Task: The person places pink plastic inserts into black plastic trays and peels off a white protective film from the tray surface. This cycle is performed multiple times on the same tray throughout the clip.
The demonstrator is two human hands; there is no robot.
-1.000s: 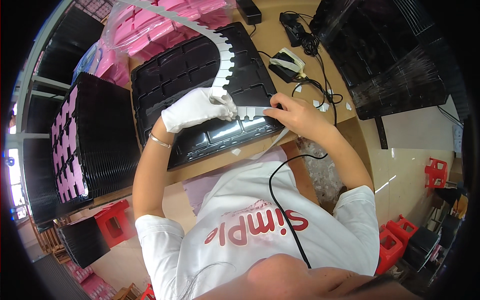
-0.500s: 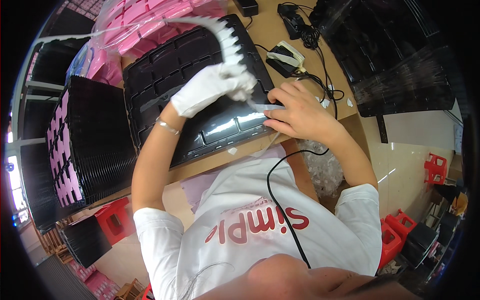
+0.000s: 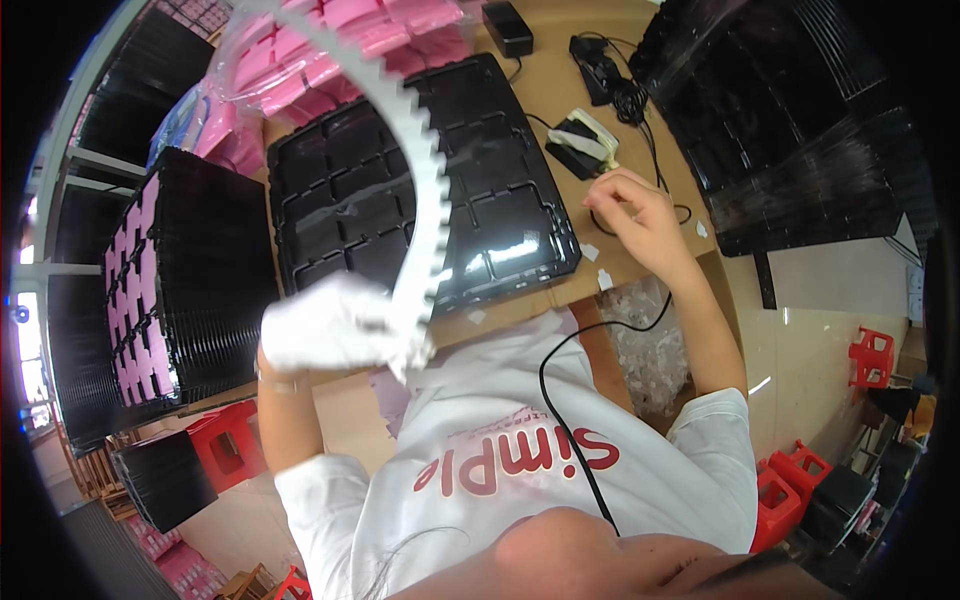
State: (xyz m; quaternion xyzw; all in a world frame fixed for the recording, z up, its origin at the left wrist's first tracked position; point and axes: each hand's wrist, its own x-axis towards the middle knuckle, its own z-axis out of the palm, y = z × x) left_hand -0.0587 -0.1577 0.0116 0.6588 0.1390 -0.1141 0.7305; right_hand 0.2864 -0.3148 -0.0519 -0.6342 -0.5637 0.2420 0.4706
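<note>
My left hand [image 3: 335,325], in a white glove and blurred by motion, is closed on the lower end of a long white strip [image 3: 432,215] with a toothed edge. The strip curves up over a black moulded plastic tray [image 3: 370,190] and leaves the picture at the top left. The tray lies on the brown table, its divided surface shiny. My bare right hand [image 3: 637,212] is right of the tray with its fingers curled together, close to a black cable. Whatever those fingers may hold is hidden.
A black box-shaped device with a cream frame [image 3: 583,145], a black adapter [image 3: 508,28] and coiled cables lie behind my right hand. Pink trays in clear plastic [image 3: 310,60] are at the back left. Stacked black trays [image 3: 210,280] stand left; more black trays [image 3: 770,120] stand right.
My left hand has moved left and toward my body, swinging the strip across the tray. My right hand has drawn back right, off the tray. The whitish piece between the hands no longer shows.
</note>
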